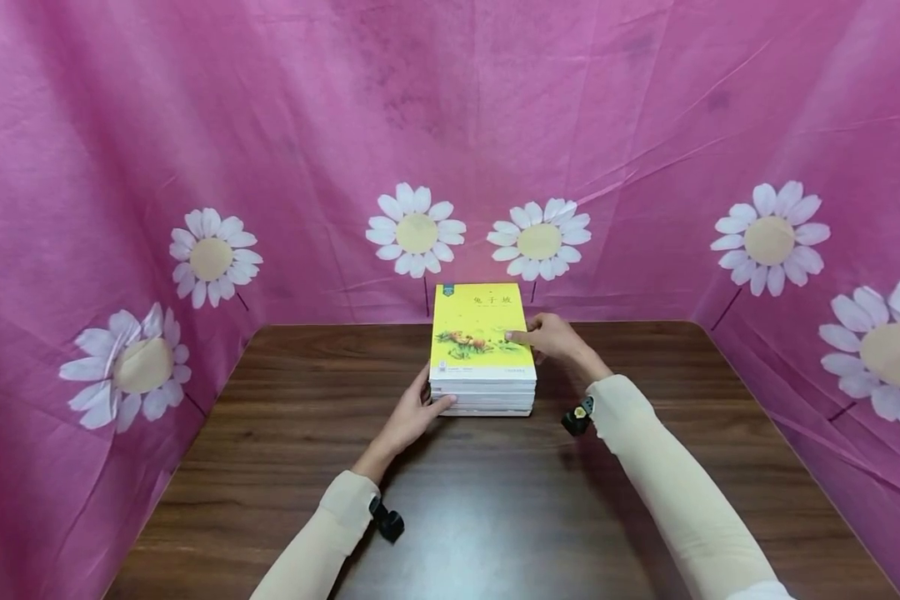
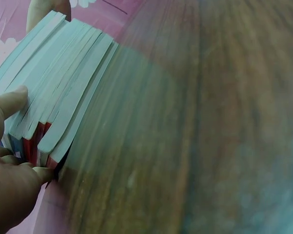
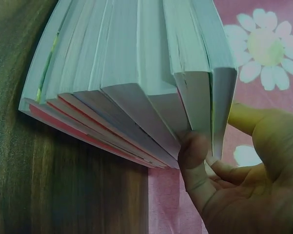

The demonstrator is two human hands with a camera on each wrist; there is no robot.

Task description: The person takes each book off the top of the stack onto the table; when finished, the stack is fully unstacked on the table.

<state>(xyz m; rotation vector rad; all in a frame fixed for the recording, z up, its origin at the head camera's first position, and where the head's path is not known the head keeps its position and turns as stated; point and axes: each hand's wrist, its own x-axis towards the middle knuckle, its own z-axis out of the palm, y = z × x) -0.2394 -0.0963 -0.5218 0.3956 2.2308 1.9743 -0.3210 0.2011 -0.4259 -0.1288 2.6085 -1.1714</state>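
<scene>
A stack of several paperback books [image 1: 482, 398] lies near the table's back edge, topped by a yellow book [image 1: 480, 312] with a picture of plants and Chinese characters. My left hand [image 1: 411, 417] holds the front left corner of the stack. In the left wrist view its thumb lies on the page edges and its fingers reach the lower books' side. My right hand [image 1: 558, 337] grips the upper right side, thumb on the yellow cover. The right wrist view shows its fingertips [image 3: 193, 146] against the sides of the upper books; the books' left side is mostly hidden.
The stack stands on a dark wood-grain table [image 1: 480, 517]. A pink cloth [image 1: 465, 100] with large white daisies hangs close behind and at both sides. A small black camera [image 1: 387, 521] is strapped at the left wrist, another black device [image 1: 577, 417] at the right.
</scene>
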